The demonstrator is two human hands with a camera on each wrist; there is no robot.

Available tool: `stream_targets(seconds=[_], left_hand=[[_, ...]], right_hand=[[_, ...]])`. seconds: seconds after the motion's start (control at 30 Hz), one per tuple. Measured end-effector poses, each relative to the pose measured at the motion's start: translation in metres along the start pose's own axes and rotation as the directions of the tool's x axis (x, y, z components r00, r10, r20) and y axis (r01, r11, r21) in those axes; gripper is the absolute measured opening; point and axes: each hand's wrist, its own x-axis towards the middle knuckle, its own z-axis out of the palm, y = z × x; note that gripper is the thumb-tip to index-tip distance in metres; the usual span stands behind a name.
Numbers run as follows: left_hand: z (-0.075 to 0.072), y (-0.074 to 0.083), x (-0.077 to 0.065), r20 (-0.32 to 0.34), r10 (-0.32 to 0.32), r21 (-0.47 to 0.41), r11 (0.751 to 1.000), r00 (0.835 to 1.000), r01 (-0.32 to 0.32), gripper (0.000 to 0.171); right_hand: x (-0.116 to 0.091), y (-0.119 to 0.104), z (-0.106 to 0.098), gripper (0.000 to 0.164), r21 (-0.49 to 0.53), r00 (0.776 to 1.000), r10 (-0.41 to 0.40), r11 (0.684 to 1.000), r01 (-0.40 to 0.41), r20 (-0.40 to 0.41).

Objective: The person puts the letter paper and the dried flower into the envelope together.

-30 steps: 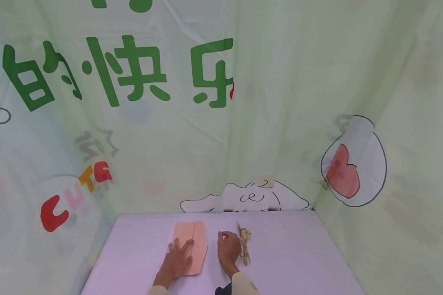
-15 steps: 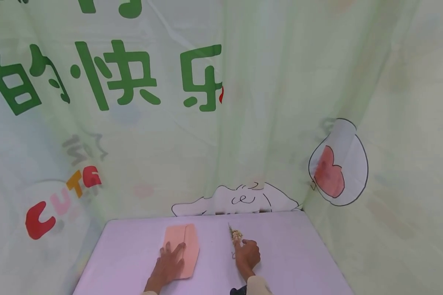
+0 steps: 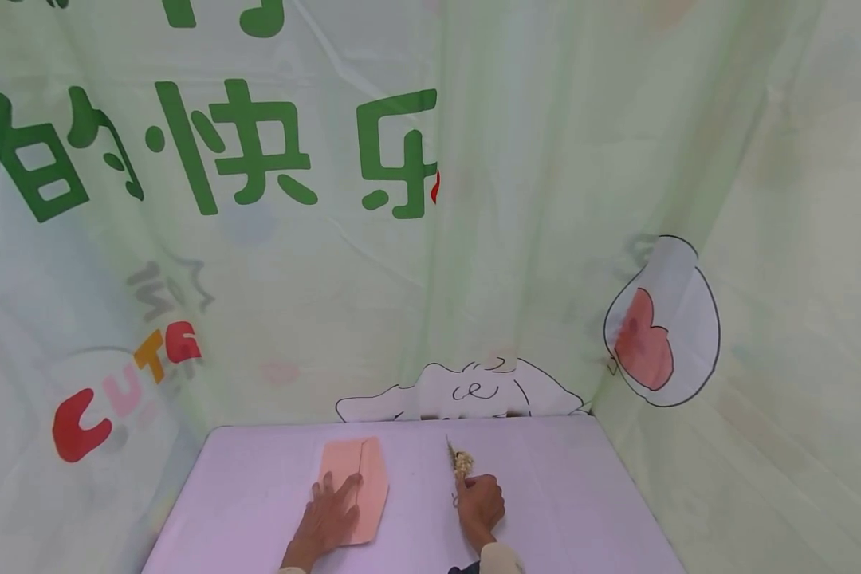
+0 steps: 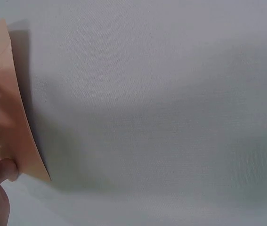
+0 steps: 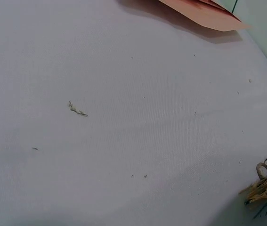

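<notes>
A pink paper envelope (image 3: 373, 498) lies on the table in the head view, its flap seam running lengthwise. My left hand (image 3: 324, 514) rests on the envelope with fingers spread. In the left wrist view the thumb (image 4: 5, 170) touches the lower part of the envelope (image 4: 18, 113), whose edge lifts slightly. To the right, a small bunch of dried flowers (image 3: 463, 462) points away from me. My right hand (image 3: 482, 504) pinches its stems between thumb and fingers, hiding most of them. The tied stem ends (image 5: 265, 186) show at the right wrist view's lower right corner.
A pale lilac cloth covers the table (image 3: 560, 494). Printed curtains (image 3: 316, 303) stand behind it and along both sides. A tiny broken sprig (image 5: 78, 110) and scattered specks lie on the cloth in the right wrist view.
My right hand has moved from the left side of the dried flowers to their right and taken hold of the stems. The left hand stays on the envelope. The head view has shifted slightly.
</notes>
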Motion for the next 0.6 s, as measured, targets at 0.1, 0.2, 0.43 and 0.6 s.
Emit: stream_targets(seconds=[0.1,0.2,0.43,0.6], left_hand=[[-0.002,0.001,0.000,0.002,-0.004,-0.005,1.000,1.000,0.004,0.048],[-0.002,0.002,-0.001,0.015,-0.011,-0.014,1.000,1.000,0.011,0.048],[-0.002,0.001,-0.003,0.013,-0.013,-0.015,1.000,1.000,0.013,0.049],[-0.003,0.001,-0.002,0.012,-0.004,-0.015,1.000,1.000,0.005,0.048]], right_hand=[[-0.001,0.000,0.000,0.014,0.016,1.000,0.007,1.000,-0.007,-0.002],[-0.001,0.002,0.001,0.012,0.035,1.000,0.030,0.999,-0.030,-0.004],[-0.001,-0.001,0.000,0.013,0.090,0.996,0.093,0.992,-0.093,0.013],[-0.003,-0.009,-0.001,0.011,0.106,0.993,0.115,0.988,-0.115,0.005]])
